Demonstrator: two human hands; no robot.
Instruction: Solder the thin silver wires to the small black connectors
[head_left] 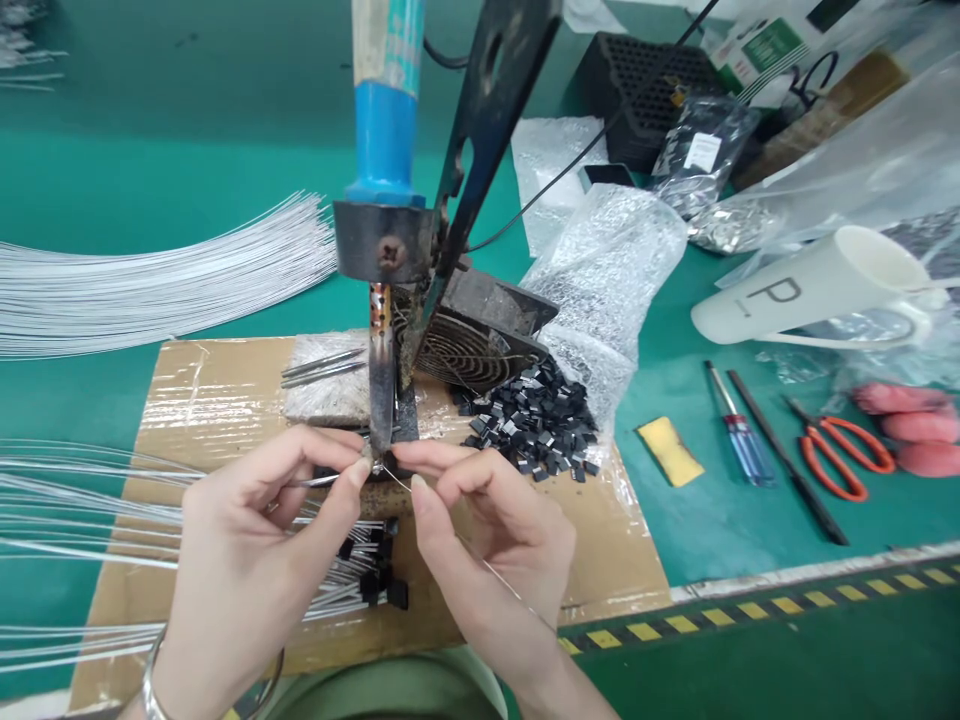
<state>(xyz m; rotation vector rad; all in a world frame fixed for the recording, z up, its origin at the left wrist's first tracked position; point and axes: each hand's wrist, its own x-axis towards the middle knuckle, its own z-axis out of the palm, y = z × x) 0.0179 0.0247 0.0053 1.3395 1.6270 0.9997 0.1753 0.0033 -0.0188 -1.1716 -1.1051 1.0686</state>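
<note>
A soldering iron (384, 140) with a blue handle is clamped upright in a black metal bracket (480, 130), its tip pointing down between my hands. My left hand (262, 540) pinches the end of a light wire right beside the tip; the piece at its fingertips is too small to make out. Thin solder wire (491, 570) runs through the fingers of my right hand (495, 540), its end close to the tip. Under my hands, white wires with black connectors (382, 580) lie on the cardboard (600, 560).
Small black connectors (532, 415) are heaped beside a fan (472, 350). A bundle of white wires (165, 285) lies at left. Rightward are a yellow sponge (670, 451), a screwdriver (742, 430), orange-handled scissors (844, 450) and a white mug (810, 285). Bubble wrap (607, 280) lies behind.
</note>
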